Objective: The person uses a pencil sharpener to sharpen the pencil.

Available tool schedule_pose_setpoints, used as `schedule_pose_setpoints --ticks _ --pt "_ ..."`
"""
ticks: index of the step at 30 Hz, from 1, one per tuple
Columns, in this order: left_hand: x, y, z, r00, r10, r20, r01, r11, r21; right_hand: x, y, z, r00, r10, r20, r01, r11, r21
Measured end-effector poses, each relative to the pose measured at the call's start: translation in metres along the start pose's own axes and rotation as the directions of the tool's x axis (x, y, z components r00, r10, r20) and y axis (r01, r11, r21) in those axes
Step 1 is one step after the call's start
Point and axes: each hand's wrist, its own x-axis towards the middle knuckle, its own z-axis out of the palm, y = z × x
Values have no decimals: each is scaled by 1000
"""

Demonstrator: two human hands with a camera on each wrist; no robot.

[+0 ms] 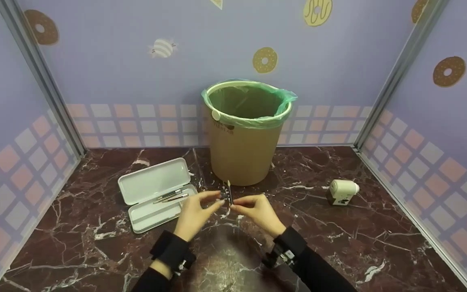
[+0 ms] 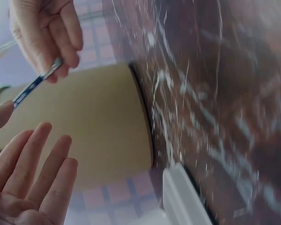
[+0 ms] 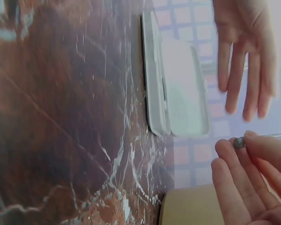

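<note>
My right hand [image 1: 260, 209] pinches a slim dark pencil [image 1: 230, 194] near its lower end, with the pale tip pointing up. In the left wrist view the pencil [image 2: 30, 89] looks dark blue with white marks and has a grey end. My left hand [image 1: 197, 209] is just to the left of it, thumb and fingers spread. Its fingers [image 3: 239, 79] look straight and apart from the pencil in the right wrist view. Beside the left hand lies an open white pencil case [image 1: 154, 176] with several slim pencils or pens [image 1: 172, 196] inside.
A tan bin [image 1: 241, 158] with a green liner [image 1: 288, 96] stands behind the hands against the patterned wall. To the right is a small cream bottle-shaped thing [image 1: 343, 191]. Pale flecks show on the dark marbled table [image 1: 318, 243], and walls close in both sides.
</note>
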Motion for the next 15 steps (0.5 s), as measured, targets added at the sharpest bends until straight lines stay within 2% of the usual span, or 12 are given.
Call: schedule_pose_setpoints --ticks 6,15 --pt "-3 2 15 999 29 42 -28 999 -20 -13 -1 -5 999 8 33 -10 999 47" --pt "-5 2 26 1000 15 -9 -15 999 -51 -21 0 -5 997 -40 60 37 998 54"
